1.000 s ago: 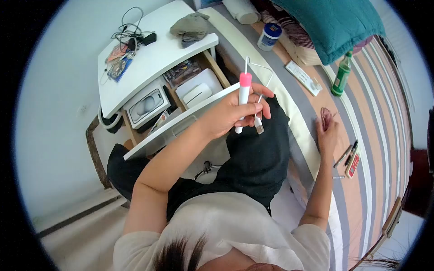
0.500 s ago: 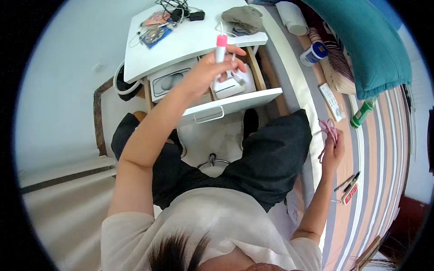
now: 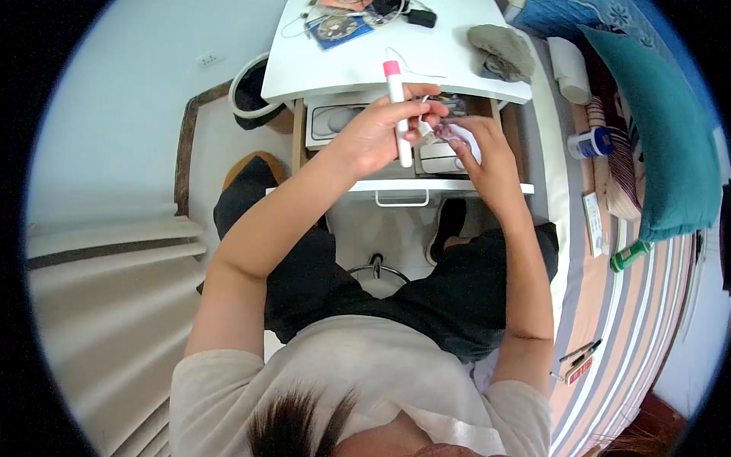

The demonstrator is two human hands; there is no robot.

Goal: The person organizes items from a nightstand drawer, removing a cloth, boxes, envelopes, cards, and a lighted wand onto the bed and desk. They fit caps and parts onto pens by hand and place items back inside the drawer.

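Above the open drawer [image 3: 358,185], my left hand [image 3: 377,129] is closed around a slim white stick with a pink end [image 3: 403,154], which stands nearly upright. A white USB cable [image 3: 426,129] hangs from the same fingers, its plug pointing down. My right hand [image 3: 491,164] is beside it over the drawer's right half, thumb and fingers bent together. Bits of pink cord [image 3: 443,132] show at its fingertips; most of the cord is hidden. Below the hands lies a white case [image 3: 438,160] inside the drawer.
On the white desk [image 3: 358,68] are a blue packet [image 3: 339,30], a black adapter [image 3: 421,18] and a grey cloth [image 3: 501,49]. A white box [image 3: 320,126] sits in the drawer's left side. The bed at right holds a teal pillow [image 3: 670,145] and green bottle [image 3: 630,257].
My right hand has moved from over the bed to the drawer, beside my left hand, bringing the pink cord. The view has shifted, and the left hand still holds the stick and cable.
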